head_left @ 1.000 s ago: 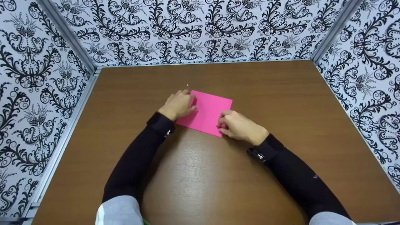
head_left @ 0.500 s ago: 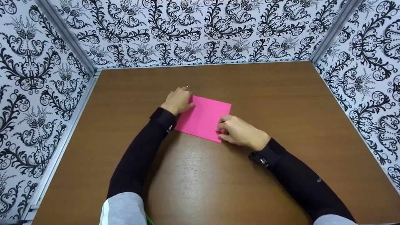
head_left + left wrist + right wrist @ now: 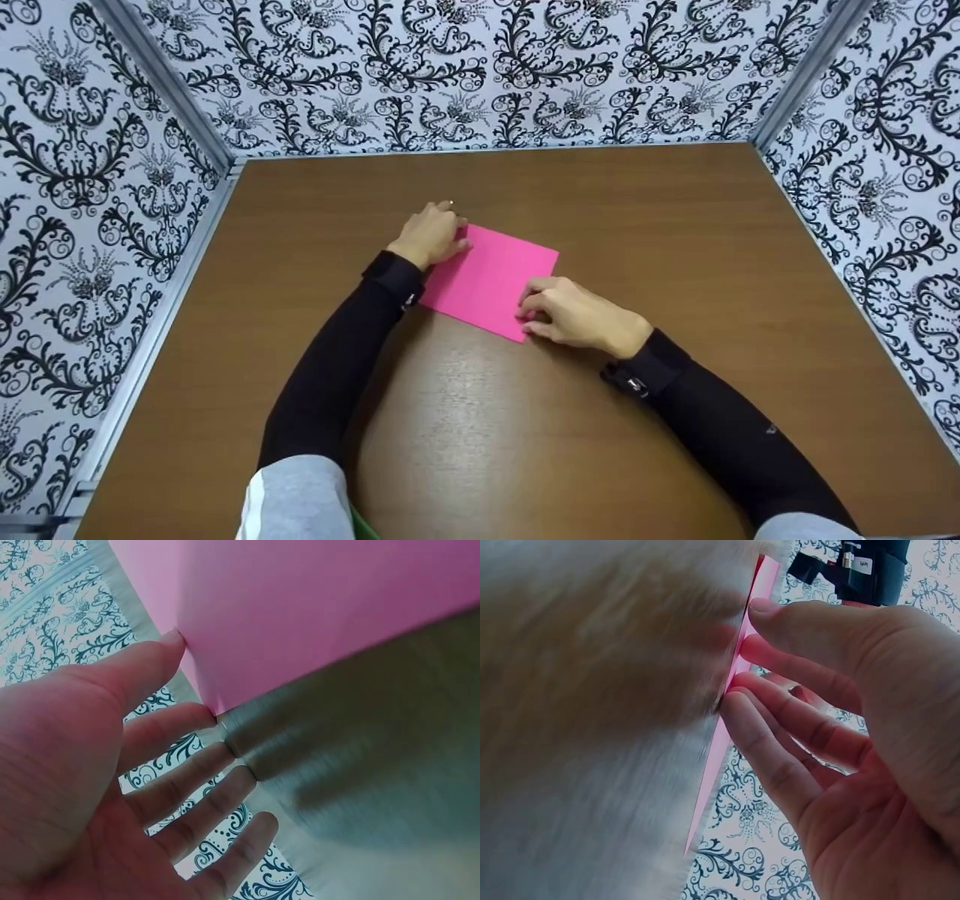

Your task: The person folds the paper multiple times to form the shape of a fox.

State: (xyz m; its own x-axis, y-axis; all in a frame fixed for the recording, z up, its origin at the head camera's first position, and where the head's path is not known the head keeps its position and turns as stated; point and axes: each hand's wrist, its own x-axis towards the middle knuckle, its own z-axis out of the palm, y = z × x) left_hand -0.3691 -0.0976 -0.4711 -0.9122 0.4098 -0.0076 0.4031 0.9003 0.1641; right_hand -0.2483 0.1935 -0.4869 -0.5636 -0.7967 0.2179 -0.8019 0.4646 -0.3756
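Note:
A square sheet of bright pink paper lies on the brown table, turned at a slant. My left hand is at its far left corner. In the left wrist view the thumb touches the paper's edge, where a slight bend shows, and the index fingertip meets the corner; the other fingers extend past it onto the table. My right hand is at the right edge near the close corner. In the right wrist view its thumb and several extended fingertips touch the paper's edge, which shows as a thin pink strip.
A wood-look table spreads around the paper. Walls with a black-and-white scroll pattern stand behind and at both sides, joined by grey metal posts. A tiny white speck shows near the left fingertips.
The pink paper has turned slightly clockwise, its close corner shifting a little toward me and left. Both hands have stayed at its edges and moved only slightly.

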